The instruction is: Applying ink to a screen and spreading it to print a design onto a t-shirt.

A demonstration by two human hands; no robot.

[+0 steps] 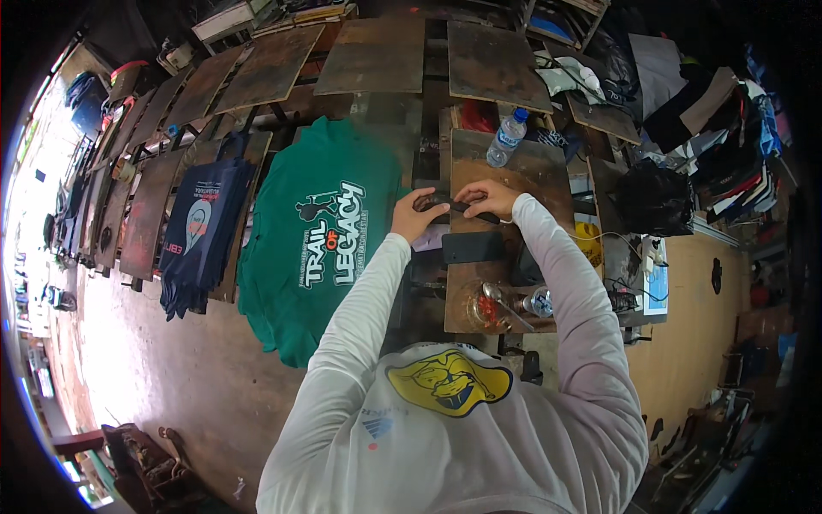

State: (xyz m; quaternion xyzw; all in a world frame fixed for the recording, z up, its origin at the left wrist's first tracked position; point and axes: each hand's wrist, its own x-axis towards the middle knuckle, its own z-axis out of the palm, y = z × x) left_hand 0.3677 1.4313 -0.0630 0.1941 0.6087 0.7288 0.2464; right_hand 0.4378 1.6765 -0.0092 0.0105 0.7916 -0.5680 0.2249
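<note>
My left hand [415, 214] and my right hand [488, 199] are closed around a small, dark, longish object [449, 206] over the wooden board at the centre. Just below them lies a black phone [473, 248], with a pale purple item [428, 240] partly showing at its left. A water bottle with a blue cap [505, 141] stands beyond my hands. To the left, a green printed shirt [313, 240] lies spread out.
Navy printed bags [197, 227] hang over a board at left. Rows of wooden boards [368, 56] run along the back. A cluttered glass container [486, 308] sits near the board's front edge. A black plastic bag [652, 197], cables and piled fabrics fill the right.
</note>
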